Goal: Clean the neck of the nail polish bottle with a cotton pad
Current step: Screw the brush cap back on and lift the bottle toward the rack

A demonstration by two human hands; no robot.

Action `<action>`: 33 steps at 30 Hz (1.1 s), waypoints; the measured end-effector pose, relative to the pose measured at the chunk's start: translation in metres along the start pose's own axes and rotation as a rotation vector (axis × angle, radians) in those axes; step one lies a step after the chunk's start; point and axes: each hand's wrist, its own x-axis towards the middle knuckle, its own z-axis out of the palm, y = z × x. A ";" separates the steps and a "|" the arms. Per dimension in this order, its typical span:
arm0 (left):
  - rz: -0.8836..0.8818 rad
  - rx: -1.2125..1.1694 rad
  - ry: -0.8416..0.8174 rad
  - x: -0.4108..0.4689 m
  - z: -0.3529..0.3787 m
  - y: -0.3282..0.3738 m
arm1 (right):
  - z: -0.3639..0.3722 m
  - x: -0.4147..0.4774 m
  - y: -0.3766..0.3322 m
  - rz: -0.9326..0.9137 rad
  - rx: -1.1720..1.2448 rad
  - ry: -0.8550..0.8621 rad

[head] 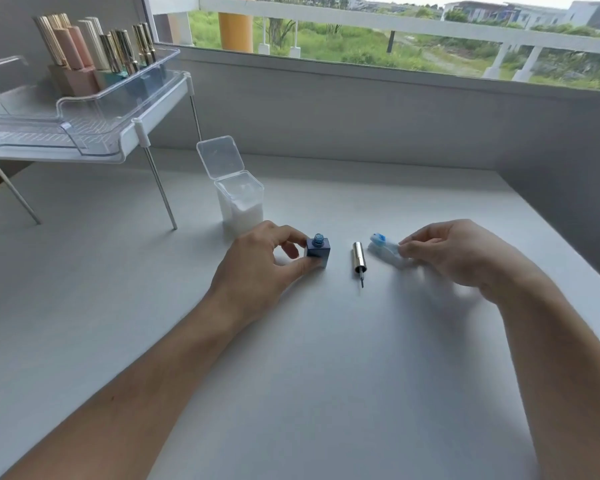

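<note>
Blue staining is showing on the cotton pad (383, 249), which is lying on the white tabletop (326, 375) to the right of the work. We are noting that our right hand (454, 258) is pinching the pad's near end between fingertips, though motion blur is keeping us from telling how firm that pinch is. Our left hand (257, 268) is gripping the nail polish bottle (318, 251) by its square blue body, thumb at the front and fingers at the back; the bottle is standing upright on the tabletop with its threaded neck exposed. The cap with its brush (359, 259) is lying on its side between bottle and pad, touching neither. Behind the left hand, the clear pad box (238, 199) is standing with its lid flipped up.

We are judging the wiping as at least partly done: the blue stain on the pad is suggesting contact with the neck. We cannot tell whether the neck itself is now clean; it is too small to inspect. Recapping appears to remain outstanding.
</note>
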 end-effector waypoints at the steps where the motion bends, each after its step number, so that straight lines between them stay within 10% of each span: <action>1: 0.004 0.002 0.003 0.000 0.000 0.000 | 0.000 0.001 0.000 0.001 -0.023 0.008; 33: -0.115 -0.121 -0.099 0.013 -0.007 0.007 | 0.053 -0.037 -0.036 -0.069 -0.277 0.107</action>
